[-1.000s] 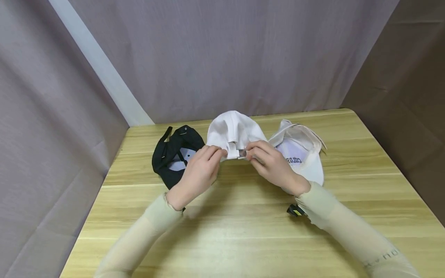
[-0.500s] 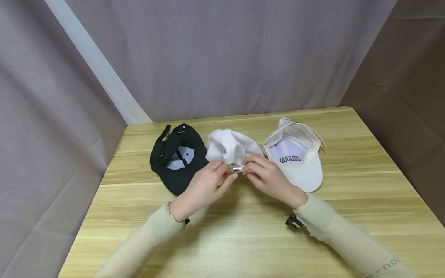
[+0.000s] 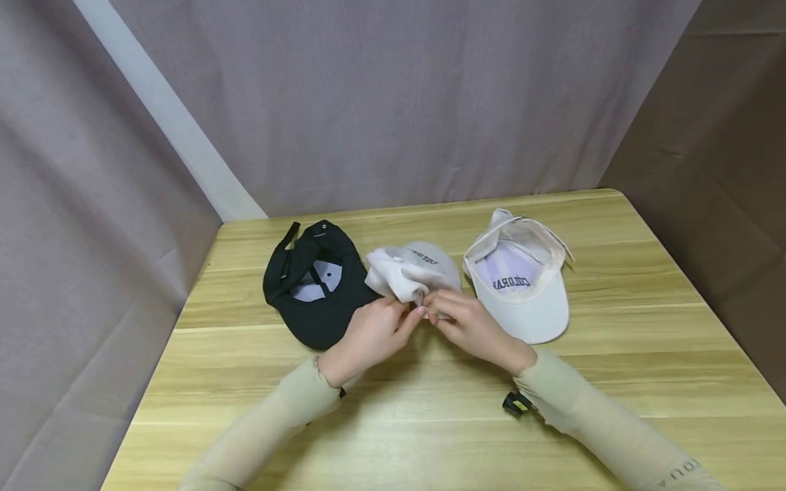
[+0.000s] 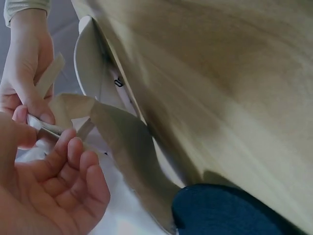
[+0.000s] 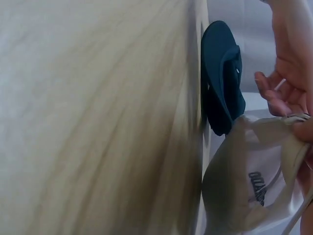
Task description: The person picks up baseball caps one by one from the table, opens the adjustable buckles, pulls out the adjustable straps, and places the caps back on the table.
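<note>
Between both hands is a white baseball cap (image 3: 393, 273), its back strap toward me and dark lettering on its far side. My left hand (image 3: 374, 331) pinches the metal buckle (image 4: 49, 133) at the strap between thumb and forefinger, other fingers curled in the left wrist view. My right hand (image 3: 475, 326) grips the strap close to the buckle, and a loose strap end (image 4: 51, 76) sticks up past its thumb. In the right wrist view the cap's inside (image 5: 264, 166) faces the camera. In the head view, fingers mostly hide the buckle.
On the left a black cap (image 3: 319, 314) lies with its inside up, partly behind the left hand. A second white cap (image 3: 534, 310), also inside up, sits to the right. Under them is a wooden table (image 3: 417, 436), with a grey curtain (image 3: 393, 102) along its back.
Both hands have lowered the white cap toward me and tipped it, so the lettering on its far side now shows. The hands have drawn together at the buckle.
</note>
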Available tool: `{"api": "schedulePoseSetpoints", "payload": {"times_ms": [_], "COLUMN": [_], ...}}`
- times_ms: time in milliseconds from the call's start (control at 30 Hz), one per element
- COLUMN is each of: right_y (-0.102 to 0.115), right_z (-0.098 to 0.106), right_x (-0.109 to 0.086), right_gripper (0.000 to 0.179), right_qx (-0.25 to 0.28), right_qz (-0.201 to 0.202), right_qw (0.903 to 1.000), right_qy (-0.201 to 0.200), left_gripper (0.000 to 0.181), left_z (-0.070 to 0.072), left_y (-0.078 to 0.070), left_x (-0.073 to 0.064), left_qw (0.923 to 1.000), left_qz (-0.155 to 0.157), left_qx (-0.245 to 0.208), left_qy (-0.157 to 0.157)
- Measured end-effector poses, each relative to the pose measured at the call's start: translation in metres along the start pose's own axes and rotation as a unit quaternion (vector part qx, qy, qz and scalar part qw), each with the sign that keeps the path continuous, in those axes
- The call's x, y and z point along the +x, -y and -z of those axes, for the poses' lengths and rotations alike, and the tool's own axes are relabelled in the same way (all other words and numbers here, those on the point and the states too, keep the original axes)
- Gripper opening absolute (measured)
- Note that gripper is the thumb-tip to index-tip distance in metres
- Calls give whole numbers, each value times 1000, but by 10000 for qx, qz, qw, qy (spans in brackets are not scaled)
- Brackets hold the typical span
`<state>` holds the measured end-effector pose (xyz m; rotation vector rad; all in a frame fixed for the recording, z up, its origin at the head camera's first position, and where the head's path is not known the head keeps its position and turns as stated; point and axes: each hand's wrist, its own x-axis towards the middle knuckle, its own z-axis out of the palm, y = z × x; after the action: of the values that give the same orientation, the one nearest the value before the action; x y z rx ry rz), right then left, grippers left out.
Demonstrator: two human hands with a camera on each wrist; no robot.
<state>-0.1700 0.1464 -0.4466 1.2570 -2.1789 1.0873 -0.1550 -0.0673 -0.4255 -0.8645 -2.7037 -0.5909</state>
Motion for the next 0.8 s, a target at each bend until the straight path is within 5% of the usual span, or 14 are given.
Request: {"api": "schedulePoseSetpoints", "payload": {"times_ms": [167,433,800], "right_y": [-2,-2,-4], "right_z": [0,1,0], "right_x": [-5,-7,-6], "right_gripper": [28,31,32], "right_qx": [286,631,880], "right_qz": [-342,-1020,-1081], "right_qw": [9990,9928,9901], "right_qy": [-29,-6,-150], "left_gripper": [33,31,24], "left_z": [-4,-8,-8], "left_y": [2,1,3], "left_x": [0,-1,-3], "left_qw": [9993,9992,9989], "left_qz": [42,65,117], "left_qx": [-217,-245,-360], "left_qy": [295,307,273]}}
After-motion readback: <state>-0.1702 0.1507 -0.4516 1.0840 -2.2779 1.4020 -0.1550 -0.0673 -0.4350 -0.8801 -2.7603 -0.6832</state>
